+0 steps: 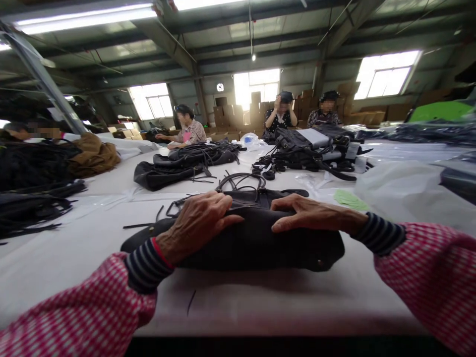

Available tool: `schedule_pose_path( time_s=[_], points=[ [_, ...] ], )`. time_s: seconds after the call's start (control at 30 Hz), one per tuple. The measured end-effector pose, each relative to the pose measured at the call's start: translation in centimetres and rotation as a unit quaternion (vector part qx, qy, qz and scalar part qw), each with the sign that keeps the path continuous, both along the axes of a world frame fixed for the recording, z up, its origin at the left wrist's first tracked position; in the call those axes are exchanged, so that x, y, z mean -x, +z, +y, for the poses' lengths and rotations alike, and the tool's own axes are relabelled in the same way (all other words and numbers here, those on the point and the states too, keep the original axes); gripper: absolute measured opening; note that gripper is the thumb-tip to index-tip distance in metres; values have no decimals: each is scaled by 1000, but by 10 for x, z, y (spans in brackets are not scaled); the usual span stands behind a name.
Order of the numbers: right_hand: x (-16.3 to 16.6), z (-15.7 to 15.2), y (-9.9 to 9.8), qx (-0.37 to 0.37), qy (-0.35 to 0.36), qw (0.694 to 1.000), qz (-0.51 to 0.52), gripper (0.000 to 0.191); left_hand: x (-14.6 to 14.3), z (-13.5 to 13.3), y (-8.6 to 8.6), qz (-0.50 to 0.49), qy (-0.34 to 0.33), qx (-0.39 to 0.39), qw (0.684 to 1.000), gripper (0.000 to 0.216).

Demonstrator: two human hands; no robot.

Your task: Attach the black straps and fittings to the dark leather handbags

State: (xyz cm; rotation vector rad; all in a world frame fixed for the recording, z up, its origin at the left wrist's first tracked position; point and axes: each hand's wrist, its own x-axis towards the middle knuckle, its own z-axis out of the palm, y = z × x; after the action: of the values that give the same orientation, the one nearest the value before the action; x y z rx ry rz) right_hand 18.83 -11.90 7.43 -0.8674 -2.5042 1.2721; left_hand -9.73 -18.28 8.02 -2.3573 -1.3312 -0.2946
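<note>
A dark grey handbag [256, 245] lies flat on the white table [260, 302] right in front of me, its thin black straps [241, 181] looping behind it. My left hand [199, 220] rests on the bag's top edge at the left, fingers curled over it and pressing down. At the right, my right hand [307, 213] lies on the same top edge, fingers together and bent over the rim. Both hands hold the bag against the table.
More black bags and straps lie in piles at the centre back [186, 163], back right [312, 151] and far left [33, 198]. A brown bag [92, 153] sits left. Clear plastic wrapping [401, 191] and a green slip [349, 199] lie right. Several other people sit along the far side.
</note>
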Motion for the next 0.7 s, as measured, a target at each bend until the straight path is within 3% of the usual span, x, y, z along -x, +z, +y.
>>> schedule_pose_path(
  time_s=[0.1,0.2,0.3,0.43,0.57,0.7],
  points=[
    [2,1,-22,-130,-35,991,-7,37,-3,-6,-18,60,-19,-58,996,26],
    [4,-5,-53,-320,-57,944,-53,29,-15,-20,-37,29,17,-7,999,27],
    [3,-10,-73,-406,-53,910,-67,25,-32,-27,-49,-2,57,45,997,40],
    [-7,-8,-64,-388,-48,917,-76,31,-40,-14,-53,-30,57,49,997,30],
    [-33,0,-44,-300,-50,946,-111,43,-29,1,-56,-28,-17,23,999,31],
    [-58,7,-47,-226,-62,969,-84,36,-17,4,-58,-3,-95,-19,995,33]
  ],
)
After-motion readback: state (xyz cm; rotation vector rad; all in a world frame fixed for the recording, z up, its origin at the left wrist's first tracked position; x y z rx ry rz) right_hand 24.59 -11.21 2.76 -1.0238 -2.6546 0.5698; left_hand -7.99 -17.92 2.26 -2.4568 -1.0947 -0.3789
